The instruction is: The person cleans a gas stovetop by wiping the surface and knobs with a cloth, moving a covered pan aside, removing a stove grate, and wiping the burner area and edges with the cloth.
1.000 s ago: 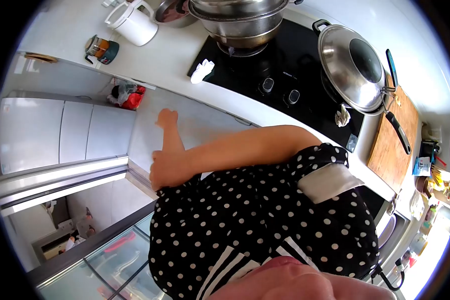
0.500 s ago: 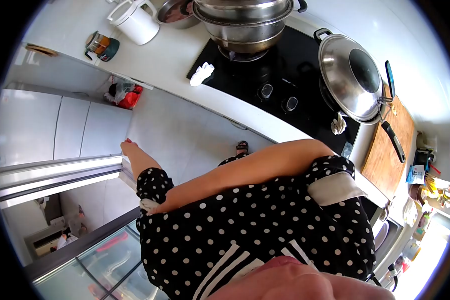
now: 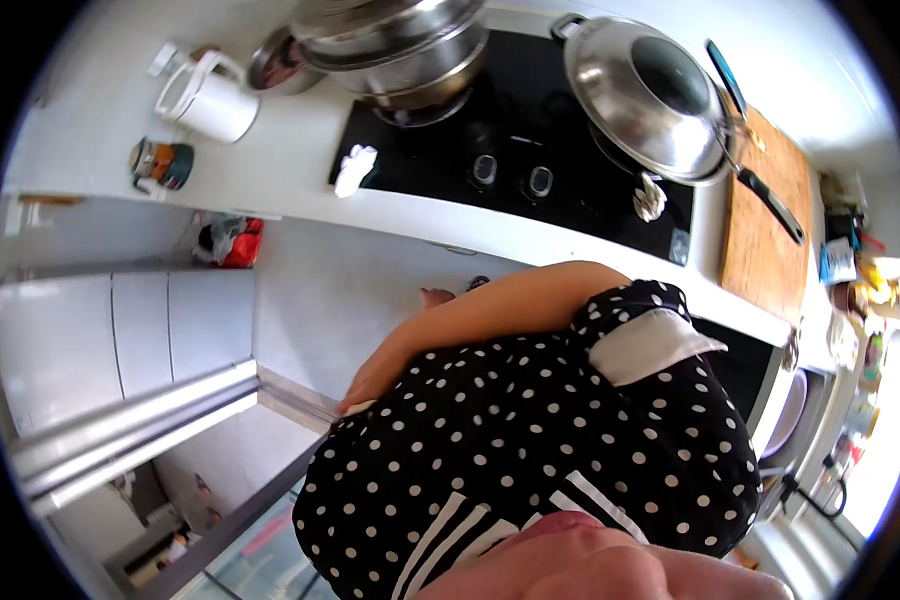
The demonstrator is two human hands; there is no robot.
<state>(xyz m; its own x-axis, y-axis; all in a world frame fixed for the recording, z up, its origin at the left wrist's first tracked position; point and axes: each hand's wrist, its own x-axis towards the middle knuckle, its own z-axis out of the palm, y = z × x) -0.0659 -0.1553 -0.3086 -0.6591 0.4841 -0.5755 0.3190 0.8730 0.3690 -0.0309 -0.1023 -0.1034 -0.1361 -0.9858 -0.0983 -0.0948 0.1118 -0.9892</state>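
Note:
My right arm crosses my body in its black, white-dotted top. My right hand (image 3: 372,378) is closed at the pale cuff of my left sleeve (image 3: 356,408). Just beyond my right forearm shows a small patch of skin that looks like my left hand (image 3: 436,297); its fingers are mostly hidden, and anything in it cannot be made out. Past my arms, a white crumpled cloth (image 3: 355,170) lies at the left edge of the black cooktop (image 3: 420,165), and another crumpled piece (image 3: 649,198) lies near its right end.
A steel steamer pot (image 3: 400,50) and a lidded wok (image 3: 650,100) sit on the cooktop. A white jug (image 3: 210,100), a small glass pot (image 3: 160,165) and a bowl of meat (image 3: 280,65) stand left. A cutting board (image 3: 767,220) lies right. A glass-panelled surface (image 3: 260,550) is lower left.
The view has shifted, with the counter now higher in it. My left forearm, earlier stretched out to the left, is now mostly hidden. My right hand remains at the left sleeve.

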